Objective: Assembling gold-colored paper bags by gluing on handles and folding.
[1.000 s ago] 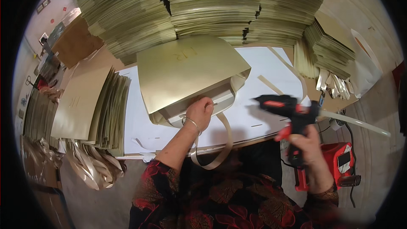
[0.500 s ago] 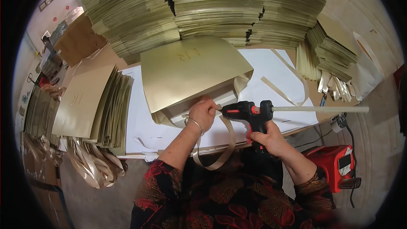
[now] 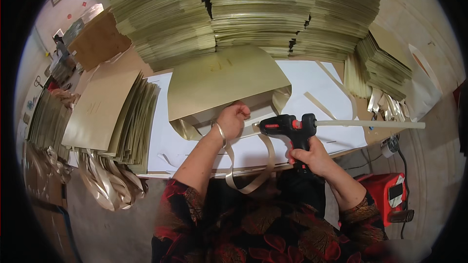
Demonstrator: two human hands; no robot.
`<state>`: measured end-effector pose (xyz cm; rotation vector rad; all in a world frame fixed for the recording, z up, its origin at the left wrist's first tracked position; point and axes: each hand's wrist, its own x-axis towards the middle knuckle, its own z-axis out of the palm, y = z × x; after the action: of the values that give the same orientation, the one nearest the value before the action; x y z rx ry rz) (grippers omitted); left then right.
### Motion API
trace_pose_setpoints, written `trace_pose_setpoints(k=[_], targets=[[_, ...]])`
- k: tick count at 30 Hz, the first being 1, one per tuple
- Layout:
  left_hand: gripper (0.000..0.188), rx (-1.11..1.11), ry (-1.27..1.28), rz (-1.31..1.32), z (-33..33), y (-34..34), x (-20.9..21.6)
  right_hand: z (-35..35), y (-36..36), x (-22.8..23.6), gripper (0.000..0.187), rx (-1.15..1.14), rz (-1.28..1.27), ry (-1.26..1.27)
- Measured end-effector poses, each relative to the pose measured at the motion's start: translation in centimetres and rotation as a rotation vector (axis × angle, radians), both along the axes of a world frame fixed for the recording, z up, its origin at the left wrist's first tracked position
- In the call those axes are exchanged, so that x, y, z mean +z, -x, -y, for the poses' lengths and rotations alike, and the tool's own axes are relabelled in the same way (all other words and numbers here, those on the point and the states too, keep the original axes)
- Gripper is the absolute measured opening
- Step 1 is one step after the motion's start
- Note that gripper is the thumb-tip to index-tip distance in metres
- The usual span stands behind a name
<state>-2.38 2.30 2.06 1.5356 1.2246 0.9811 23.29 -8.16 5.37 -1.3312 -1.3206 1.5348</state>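
A gold paper bag [image 3: 229, 75] lies on its side on the white-covered table, its mouth toward me. My left hand [image 3: 231, 119] reaches into the mouth; its fingers are curled together, and whatever they pinch is hidden. My right hand [image 3: 317, 158] grips a black-and-red glue gun [image 3: 287, 125] by the handle, thumb on the near side. A long pale glue stick [image 3: 365, 123] sticks out of its back. The nozzle points left, close to the bag's mouth. A gold ribbon [image 3: 251, 185] hangs in a loop over the table's near edge, between my hands.
Tall stacks of flat gold bags [image 3: 258, 14] rise behind the table. More bags [image 3: 105, 112] with ribbon handles [image 3: 109, 185] stand at left, others [image 3: 387, 63] at right. A loose ribbon strip [image 3: 319, 104] lies on the white sheet. A red machine [image 3: 385, 195] stands at lower right.
My left fingers have moved up, farther into the bag's mouth and away from the nozzle. The glue gun stays in my right hand, barely shifted. The whole view has swung slightly.
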Motion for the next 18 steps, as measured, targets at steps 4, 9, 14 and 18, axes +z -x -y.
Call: trace_pose_setpoints(k=[4, 9, 14, 18], targets=[[0.02, 0.044, -0.582, -0.603, 5.0, 2.6, 1.9, 0.5, -0.5, 0.6, 0.035, 0.015, 0.015, 0.002], [0.017, 0.074, -0.644, -0.925, 10.8, 6.2, 0.1, 1.2, -0.7, 2.0, 0.033, 0.048, 0.074, 0.029], [0.02, 0.099, -0.738, -0.814, 11.6, 6.7, -2.0, 1.9, 1.3, 1.6, 0.032, 0.119, -0.057, 0.05], [0.02, 0.067, -0.782, -0.822, 11.7, 7.0, -1.8, 1.8, 4.1, 0.0, 0.034, 0.175, -0.068, 0.039]])
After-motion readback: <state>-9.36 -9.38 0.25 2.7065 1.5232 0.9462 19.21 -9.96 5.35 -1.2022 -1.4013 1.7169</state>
